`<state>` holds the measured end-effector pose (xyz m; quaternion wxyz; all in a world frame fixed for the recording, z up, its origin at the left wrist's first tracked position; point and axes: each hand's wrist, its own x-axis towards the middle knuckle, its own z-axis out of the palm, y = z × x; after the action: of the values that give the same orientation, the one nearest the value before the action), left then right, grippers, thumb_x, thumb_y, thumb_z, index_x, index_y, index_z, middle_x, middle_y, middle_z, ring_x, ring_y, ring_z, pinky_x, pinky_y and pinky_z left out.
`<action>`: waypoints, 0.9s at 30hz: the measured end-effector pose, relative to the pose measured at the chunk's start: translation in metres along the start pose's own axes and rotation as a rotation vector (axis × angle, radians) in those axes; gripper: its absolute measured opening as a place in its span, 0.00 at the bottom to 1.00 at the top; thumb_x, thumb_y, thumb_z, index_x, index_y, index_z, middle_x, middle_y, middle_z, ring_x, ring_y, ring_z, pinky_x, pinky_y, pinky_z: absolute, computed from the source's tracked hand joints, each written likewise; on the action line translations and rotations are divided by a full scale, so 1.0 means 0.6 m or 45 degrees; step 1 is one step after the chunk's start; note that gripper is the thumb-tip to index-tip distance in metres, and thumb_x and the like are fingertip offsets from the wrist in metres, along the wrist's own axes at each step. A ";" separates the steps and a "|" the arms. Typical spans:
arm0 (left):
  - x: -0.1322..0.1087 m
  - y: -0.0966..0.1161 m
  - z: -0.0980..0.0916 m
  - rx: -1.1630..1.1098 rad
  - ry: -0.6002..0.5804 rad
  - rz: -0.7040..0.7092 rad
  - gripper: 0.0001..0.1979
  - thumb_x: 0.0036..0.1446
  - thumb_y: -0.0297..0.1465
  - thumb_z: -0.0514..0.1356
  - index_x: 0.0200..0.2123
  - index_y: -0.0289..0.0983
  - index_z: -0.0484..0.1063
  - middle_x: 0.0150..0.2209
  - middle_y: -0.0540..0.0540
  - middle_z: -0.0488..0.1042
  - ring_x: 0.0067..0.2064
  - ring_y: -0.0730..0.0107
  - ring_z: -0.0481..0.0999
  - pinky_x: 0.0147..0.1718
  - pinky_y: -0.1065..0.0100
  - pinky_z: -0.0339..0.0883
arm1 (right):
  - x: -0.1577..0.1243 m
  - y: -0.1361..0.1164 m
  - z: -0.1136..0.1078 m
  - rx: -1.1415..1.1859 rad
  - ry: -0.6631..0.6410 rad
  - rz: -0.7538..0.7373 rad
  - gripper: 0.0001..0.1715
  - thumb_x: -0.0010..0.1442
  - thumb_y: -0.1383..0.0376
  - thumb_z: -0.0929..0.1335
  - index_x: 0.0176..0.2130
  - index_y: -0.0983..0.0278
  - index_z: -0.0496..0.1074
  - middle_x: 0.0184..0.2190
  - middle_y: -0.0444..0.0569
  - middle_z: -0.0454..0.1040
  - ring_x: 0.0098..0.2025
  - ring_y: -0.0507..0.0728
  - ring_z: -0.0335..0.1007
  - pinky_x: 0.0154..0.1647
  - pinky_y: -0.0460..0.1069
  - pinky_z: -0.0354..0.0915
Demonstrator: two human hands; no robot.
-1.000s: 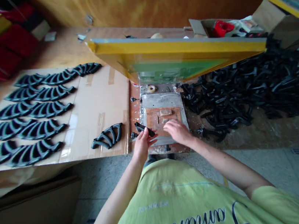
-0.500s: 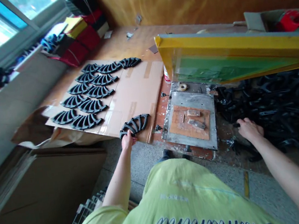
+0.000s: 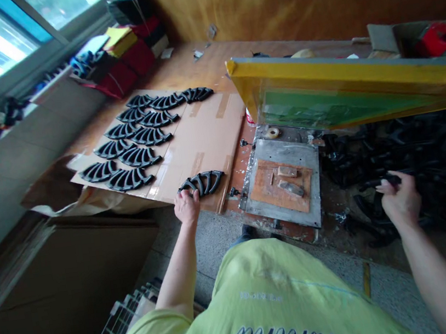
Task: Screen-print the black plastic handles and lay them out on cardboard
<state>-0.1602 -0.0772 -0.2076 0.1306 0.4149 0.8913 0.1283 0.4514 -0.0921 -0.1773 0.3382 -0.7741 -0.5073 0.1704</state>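
My left hand (image 3: 187, 206) rests at the near edge of a brown cardboard sheet (image 3: 206, 136), with its fingers on the end of a black arched fan-shaped part (image 3: 204, 183). Further along the sheet, several matching black parts (image 3: 132, 141) lie in paired rows. My right hand (image 3: 402, 200) is out over a heap of black parts (image 3: 420, 156), pinching one small black piece (image 3: 389, 181) between fingers and thumb. Most of that piece is hidden by the fingers.
A raised yellow screen-printing frame (image 3: 344, 83) with green mesh hangs over a metal plate (image 3: 281, 181) bearing an orange board. A wooden bench runs beneath everything, against an orange wall. Windows are at the upper left, and a box with red items stands at the far right.
My view has swung left since the oldest frame, and both hands have left the metal plate. My right hand has lifted a black piece from the heap, while my left hand stays on the arched part.
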 end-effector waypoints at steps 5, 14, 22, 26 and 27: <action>-0.045 0.043 0.048 0.227 0.082 0.327 0.29 0.59 0.48 0.56 0.60 0.41 0.69 0.65 0.40 0.64 0.64 0.49 0.61 0.61 0.52 0.57 | -0.052 -0.104 0.077 0.713 -0.004 0.000 0.29 0.57 0.51 0.70 0.54 0.61 0.68 0.32 0.47 0.76 0.30 0.57 0.77 0.42 0.60 0.74; -0.016 0.067 0.061 0.256 -0.005 0.204 0.31 0.56 0.52 0.57 0.57 0.39 0.72 0.63 0.38 0.66 0.62 0.44 0.64 0.57 0.47 0.59 | -0.093 -0.199 0.211 0.619 -0.319 -0.338 0.15 0.61 0.54 0.68 0.41 0.63 0.73 0.41 0.53 0.77 0.43 0.59 0.77 0.46 0.57 0.74; 0.035 0.056 0.061 0.223 0.081 0.375 0.26 0.55 0.49 0.61 0.52 0.42 0.78 0.61 0.42 0.71 0.61 0.44 0.66 0.57 0.50 0.61 | -0.085 -0.182 0.258 0.058 -0.154 -0.848 0.21 0.70 0.58 0.60 0.47 0.62 0.79 0.41 0.53 0.78 0.42 0.58 0.77 0.42 0.51 0.73; 0.138 0.078 0.053 0.150 0.125 0.655 0.24 0.51 0.46 0.66 0.50 0.45 0.79 0.59 0.44 0.72 0.61 0.45 0.67 0.59 0.51 0.61 | -0.086 -0.170 0.264 -0.132 -0.026 -0.970 0.22 0.69 0.55 0.60 0.45 0.61 0.80 0.41 0.53 0.79 0.42 0.59 0.76 0.45 0.53 0.72; 0.173 0.090 0.049 0.131 0.109 0.721 0.24 0.50 0.46 0.67 0.49 0.45 0.79 0.59 0.44 0.72 0.61 0.45 0.67 0.59 0.51 0.61 | -0.086 -0.168 0.263 -0.171 -0.002 -0.995 0.23 0.69 0.54 0.60 0.44 0.61 0.80 0.42 0.53 0.79 0.42 0.59 0.76 0.45 0.53 0.72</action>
<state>-0.1767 0.0400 -0.2301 0.0307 0.6476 0.7499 0.1315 0.2659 -0.0573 -0.2240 0.3257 -0.5429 -0.7740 -0.0042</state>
